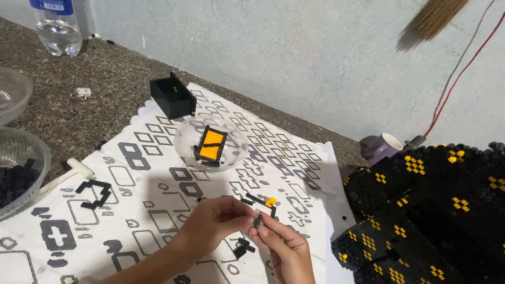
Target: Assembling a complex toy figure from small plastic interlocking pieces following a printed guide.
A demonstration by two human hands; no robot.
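Both hands meet over the printed sheet spread on the worktop. The left hand and right hand pinch one small black brick piece between their fingertips. Beyond it on the sheet sits a clear bowl holding an orange-and-black brick assembly.

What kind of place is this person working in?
Probably a home hobby spot on the floor or a low stone counter: a printed instruction sheet is spread out, a clear bowl holds orange and black bricks, and a large black-and-yellow brick model sits alongside.
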